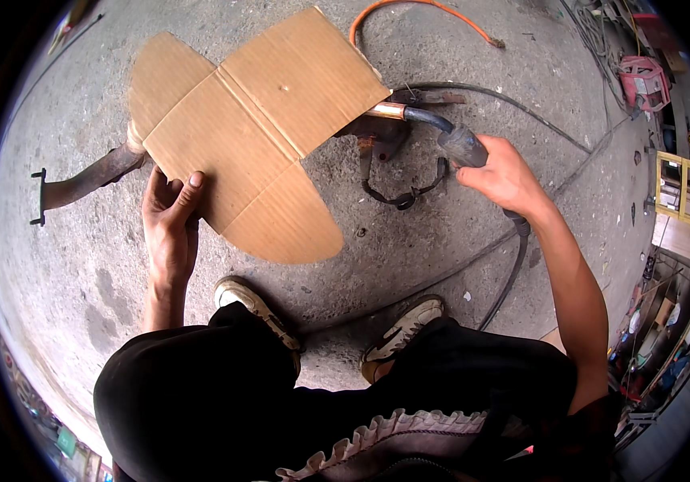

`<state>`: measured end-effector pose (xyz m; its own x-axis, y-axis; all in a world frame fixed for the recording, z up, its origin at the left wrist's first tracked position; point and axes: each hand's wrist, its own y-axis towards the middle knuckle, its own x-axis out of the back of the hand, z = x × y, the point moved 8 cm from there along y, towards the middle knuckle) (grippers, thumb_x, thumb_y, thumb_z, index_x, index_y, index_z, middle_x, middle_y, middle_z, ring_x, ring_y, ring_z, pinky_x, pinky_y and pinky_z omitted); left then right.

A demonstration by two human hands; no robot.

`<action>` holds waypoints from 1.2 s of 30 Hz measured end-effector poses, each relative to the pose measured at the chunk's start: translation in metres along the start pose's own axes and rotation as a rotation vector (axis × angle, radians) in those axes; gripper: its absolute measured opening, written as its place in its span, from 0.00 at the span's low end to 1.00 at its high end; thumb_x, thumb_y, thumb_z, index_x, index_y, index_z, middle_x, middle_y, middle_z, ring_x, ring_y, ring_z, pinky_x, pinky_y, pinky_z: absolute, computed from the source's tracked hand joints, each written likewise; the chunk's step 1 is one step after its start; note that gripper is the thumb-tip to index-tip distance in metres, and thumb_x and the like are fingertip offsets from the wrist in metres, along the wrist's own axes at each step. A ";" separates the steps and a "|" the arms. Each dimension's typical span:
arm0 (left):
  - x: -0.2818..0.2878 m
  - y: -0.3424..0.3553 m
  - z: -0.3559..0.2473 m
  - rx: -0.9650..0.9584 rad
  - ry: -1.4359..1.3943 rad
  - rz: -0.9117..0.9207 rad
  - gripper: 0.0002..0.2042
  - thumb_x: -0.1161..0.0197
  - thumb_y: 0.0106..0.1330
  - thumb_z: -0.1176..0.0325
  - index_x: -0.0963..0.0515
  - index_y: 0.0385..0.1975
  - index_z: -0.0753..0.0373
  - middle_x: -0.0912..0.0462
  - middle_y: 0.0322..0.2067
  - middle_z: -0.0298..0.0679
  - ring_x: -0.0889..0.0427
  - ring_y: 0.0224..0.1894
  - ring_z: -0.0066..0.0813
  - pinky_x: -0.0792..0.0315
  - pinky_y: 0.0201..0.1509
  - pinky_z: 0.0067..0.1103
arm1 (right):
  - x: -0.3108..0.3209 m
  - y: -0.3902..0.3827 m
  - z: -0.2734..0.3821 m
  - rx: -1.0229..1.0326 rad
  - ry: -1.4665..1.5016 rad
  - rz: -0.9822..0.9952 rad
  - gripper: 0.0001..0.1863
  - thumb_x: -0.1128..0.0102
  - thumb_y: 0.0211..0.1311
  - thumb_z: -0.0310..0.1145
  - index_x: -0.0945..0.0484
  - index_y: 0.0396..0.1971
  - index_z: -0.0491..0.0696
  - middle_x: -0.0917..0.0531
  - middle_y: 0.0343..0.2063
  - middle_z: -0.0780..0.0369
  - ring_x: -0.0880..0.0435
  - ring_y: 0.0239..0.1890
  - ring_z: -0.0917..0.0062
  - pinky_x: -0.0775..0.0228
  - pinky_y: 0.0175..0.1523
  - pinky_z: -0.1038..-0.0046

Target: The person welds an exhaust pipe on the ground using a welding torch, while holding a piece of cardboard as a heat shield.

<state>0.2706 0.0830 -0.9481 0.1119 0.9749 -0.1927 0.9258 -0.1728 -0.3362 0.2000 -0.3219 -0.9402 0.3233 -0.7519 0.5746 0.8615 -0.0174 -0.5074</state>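
My left hand [172, 221] grips the lower left edge of a folded brown cardboard sheet [260, 193], its thumb lying on top. In my right hand [507, 177] is the dark handle of a welding torch [463, 146]. Its curved neck and copper-coloured nozzle point left, and the tip goes out of sight at the cardboard's right edge. Behind the sheet lies a rusty metal pipe [92, 185] with a flange at its left end. More rusty metal [389, 136] shows at the right, below the nozzle. The cardboard hides whatever lies between these two parts.
A dark cable [513, 269] runs from the torch handle toward my feet. Other cables cross the concrete floor [569, 72], with an orange hose [467, 22] at the far side. Along the right stand a pink-red box [644, 83] and a yellow frame [688, 189]. My shoes [252, 304] are close by.
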 end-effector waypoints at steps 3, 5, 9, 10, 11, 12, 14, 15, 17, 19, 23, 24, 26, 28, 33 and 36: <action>0.007 0.001 0.003 0.000 0.019 -0.025 0.25 0.39 0.69 0.72 0.38 0.63 0.69 0.22 0.53 0.42 0.24 0.54 0.26 0.31 0.60 0.24 | 0.000 -0.001 0.001 -0.003 0.014 0.001 0.11 0.39 0.47 0.33 0.26 0.25 0.42 0.25 0.19 0.63 0.26 0.25 0.78 0.33 0.33 0.71; 0.007 0.004 0.004 -0.016 -0.008 -0.033 0.24 0.39 0.69 0.72 0.37 0.63 0.69 0.22 0.53 0.42 0.24 0.54 0.26 0.31 0.60 0.24 | 0.003 -0.004 -0.002 -0.009 0.015 -0.006 0.11 0.39 0.47 0.33 0.25 0.26 0.42 0.24 0.19 0.63 0.26 0.25 0.78 0.33 0.33 0.71; 0.029 0.007 -0.008 -0.066 -0.008 -0.111 0.23 0.40 0.69 0.73 0.36 0.61 0.68 0.22 0.51 0.41 0.23 0.54 0.26 0.30 0.60 0.23 | 0.004 -0.003 0.000 0.013 0.050 -0.025 0.11 0.39 0.47 0.33 0.24 0.28 0.42 0.24 0.19 0.64 0.26 0.25 0.79 0.33 0.33 0.72; 0.034 0.009 -0.009 -0.078 -0.016 -0.138 0.21 0.40 0.69 0.73 0.35 0.60 0.69 0.22 0.50 0.42 0.23 0.54 0.26 0.30 0.61 0.23 | 0.005 -0.004 -0.001 0.011 0.053 -0.026 0.12 0.39 0.47 0.33 0.24 0.28 0.42 0.24 0.19 0.64 0.26 0.25 0.79 0.33 0.33 0.72; 0.037 0.010 -0.009 -0.089 -0.025 -0.141 0.21 0.40 0.69 0.74 0.36 0.59 0.69 0.22 0.50 0.42 0.23 0.54 0.26 0.29 0.61 0.23 | 0.005 -0.004 -0.002 0.008 0.055 -0.027 0.12 0.39 0.46 0.33 0.24 0.29 0.41 0.24 0.19 0.64 0.26 0.25 0.79 0.33 0.33 0.72; 0.041 0.011 -0.011 -0.099 -0.030 -0.144 0.21 0.41 0.69 0.74 0.36 0.59 0.69 0.22 0.50 0.43 0.23 0.54 0.27 0.29 0.61 0.23 | 0.005 -0.003 -0.002 0.008 0.054 -0.025 0.12 0.39 0.46 0.33 0.24 0.28 0.41 0.24 0.19 0.64 0.26 0.25 0.79 0.33 0.33 0.72; 0.048 0.013 -0.013 -0.120 -0.040 -0.155 0.20 0.42 0.69 0.76 0.36 0.59 0.70 0.22 0.49 0.44 0.23 0.54 0.27 0.28 0.62 0.22 | 0.005 -0.003 0.001 0.009 0.051 -0.020 0.12 0.38 0.46 0.33 0.25 0.28 0.41 0.25 0.19 0.64 0.27 0.25 0.80 0.34 0.33 0.73; 0.047 0.013 -0.012 -0.117 -0.046 -0.154 0.20 0.42 0.69 0.76 0.36 0.59 0.70 0.22 0.49 0.44 0.23 0.54 0.27 0.28 0.62 0.22 | 0.005 -0.004 0.000 0.009 0.044 -0.019 0.12 0.38 0.46 0.33 0.25 0.28 0.41 0.25 0.19 0.64 0.27 0.24 0.80 0.34 0.32 0.73; 0.043 0.014 -0.012 -0.112 -0.057 -0.150 0.20 0.43 0.69 0.76 0.37 0.59 0.70 0.22 0.49 0.44 0.23 0.55 0.27 0.28 0.62 0.22 | 0.005 -0.004 -0.001 0.009 0.031 -0.016 0.12 0.38 0.46 0.33 0.25 0.27 0.41 0.25 0.19 0.64 0.27 0.24 0.80 0.34 0.32 0.73; 0.047 0.013 -0.012 -0.114 -0.051 -0.148 0.20 0.42 0.69 0.76 0.36 0.59 0.70 0.22 0.49 0.44 0.23 0.54 0.27 0.28 0.62 0.22 | 0.004 -0.003 0.001 0.011 0.030 -0.017 0.11 0.38 0.46 0.33 0.25 0.27 0.41 0.25 0.19 0.64 0.27 0.24 0.79 0.34 0.32 0.72; 0.045 0.012 -0.012 -0.116 -0.049 -0.152 0.21 0.41 0.69 0.74 0.36 0.59 0.70 0.22 0.50 0.44 0.23 0.53 0.26 0.28 0.60 0.22 | 0.002 -0.002 0.003 -0.007 0.030 -0.014 0.11 0.39 0.47 0.32 0.26 0.26 0.41 0.26 0.18 0.64 0.28 0.24 0.79 0.35 0.32 0.72; 0.043 0.012 -0.010 -0.105 -0.046 -0.152 0.21 0.40 0.69 0.74 0.36 0.59 0.70 0.22 0.50 0.43 0.23 0.53 0.26 0.28 0.60 0.22 | 0.002 -0.003 0.003 -0.008 0.031 -0.018 0.11 0.39 0.47 0.32 0.26 0.26 0.41 0.26 0.18 0.65 0.28 0.24 0.79 0.35 0.32 0.72; 0.037 0.011 -0.007 -0.085 -0.042 -0.152 0.21 0.40 0.69 0.73 0.35 0.59 0.70 0.22 0.50 0.43 0.23 0.52 0.25 0.29 0.59 0.21 | 0.003 -0.003 0.002 -0.012 0.035 -0.025 0.10 0.39 0.47 0.32 0.26 0.26 0.41 0.26 0.18 0.65 0.28 0.23 0.79 0.35 0.31 0.72; 0.030 0.008 -0.005 -0.056 -0.039 -0.127 0.21 0.40 0.69 0.73 0.35 0.59 0.69 0.22 0.48 0.41 0.22 0.51 0.25 0.29 0.58 0.20 | 0.002 -0.002 0.000 -0.013 0.033 -0.017 0.10 0.39 0.47 0.32 0.27 0.25 0.41 0.26 0.18 0.65 0.28 0.23 0.79 0.35 0.31 0.72; 0.007 0.001 -0.003 -0.011 -0.032 -0.064 0.20 0.39 0.68 0.73 0.34 0.58 0.69 0.21 0.42 0.38 0.21 0.46 0.21 0.29 0.56 0.19 | 0.000 0.000 -0.001 -0.004 0.027 -0.010 0.10 0.39 0.47 0.32 0.27 0.25 0.41 0.27 0.17 0.65 0.28 0.23 0.79 0.35 0.31 0.71; 0.000 0.002 0.002 -0.006 -0.039 -0.059 0.22 0.39 0.69 0.73 0.35 0.60 0.69 0.20 0.44 0.39 0.22 0.47 0.21 0.28 0.56 0.20 | 0.003 -0.002 -0.002 -0.010 0.008 -0.011 0.11 0.39 0.47 0.33 0.27 0.24 0.41 0.27 0.17 0.64 0.28 0.23 0.79 0.35 0.31 0.71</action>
<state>0.2721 0.0826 -0.9511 0.0424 0.9770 -0.2088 0.9327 -0.1137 -0.3424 0.1981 -0.3255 -0.9388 0.3108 -0.7566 0.5753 0.8611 -0.0321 -0.5074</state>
